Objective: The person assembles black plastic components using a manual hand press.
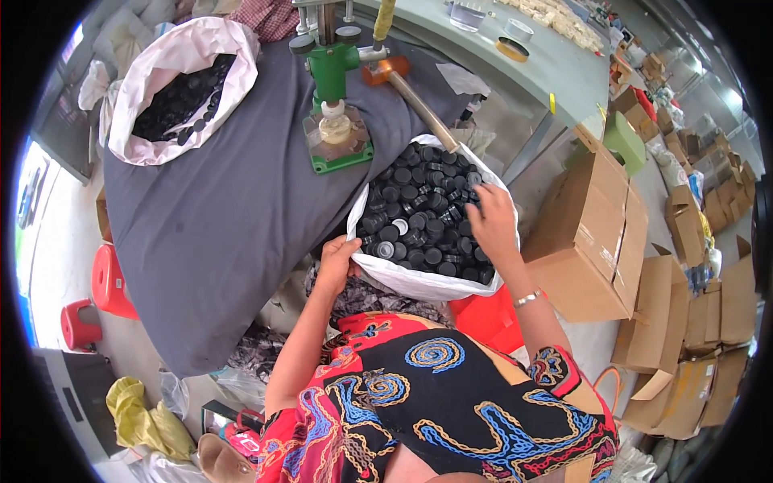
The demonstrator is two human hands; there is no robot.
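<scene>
A white sack [400, 275] full of round black caps [427, 205] stands open in front of me, its rim rolled outward. My left hand [336, 262] is closed on the sack's near left rim. Over the caps on the right side, my right hand [493, 216] reaches in with thumb and fingers apart, close to or touching the caps. I see nothing held in it, though its palm side is hidden. A few caps lie with their paler inner side up.
Beyond the sack stands a green hand press [330, 76] on a dark cloth-covered table [233, 217]. A hammer [419, 105] leans beside it. Another white sack [135, 121] of black pieces sits at far left. Cardboard boxes [584, 233] crowd the right; red stools [109, 282] stand left.
</scene>
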